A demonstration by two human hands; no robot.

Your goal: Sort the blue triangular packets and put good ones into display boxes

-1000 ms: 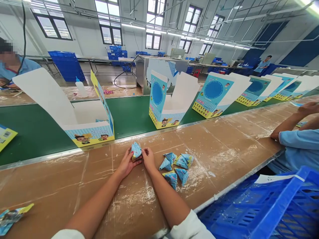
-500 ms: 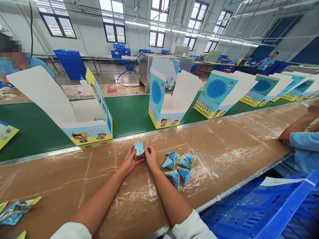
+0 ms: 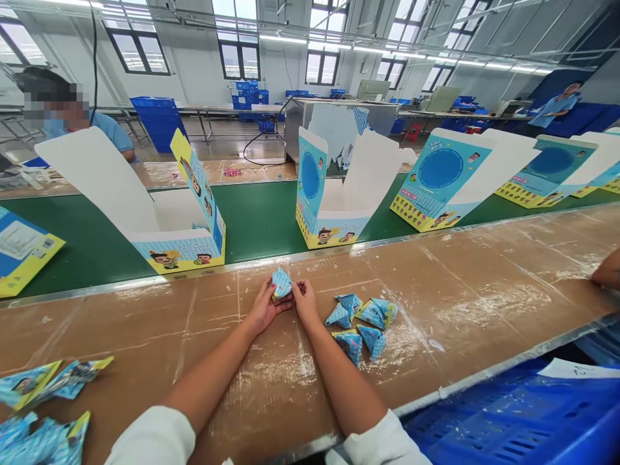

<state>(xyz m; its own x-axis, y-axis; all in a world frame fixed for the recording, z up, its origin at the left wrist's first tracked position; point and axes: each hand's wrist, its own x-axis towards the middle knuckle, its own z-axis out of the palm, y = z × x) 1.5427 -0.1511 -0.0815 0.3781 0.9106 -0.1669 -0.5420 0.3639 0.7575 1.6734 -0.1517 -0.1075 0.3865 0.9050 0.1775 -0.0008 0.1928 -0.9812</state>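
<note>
My left hand [image 3: 264, 309] is closed round a small blue-and-white folded packet [image 3: 281, 284], held just above the brown tabletop. My right hand [image 3: 304, 301] pinches the right edge of the same packet with thumb and fingers. To the right of my hands lies a small group of similar folded blue-and-yellow packets [image 3: 372, 341] on the table. At the lower left are more packets [image 3: 46, 442], looser in shape, some showing silver foil.
Open printed cartons [image 3: 179, 248] stand along a green conveyor belt [image 3: 261, 213] beyond the brown table [image 3: 465, 290]. A blue crate [image 3: 504, 413] is at lower right. A co-worker [image 3: 109, 132] sits across at the left; another person's arm [image 3: 608, 268] rests at the right edge.
The view has turned slightly left, so everything sits further right and more loose packets show at lower left. Both hands stay on the same packet.
</note>
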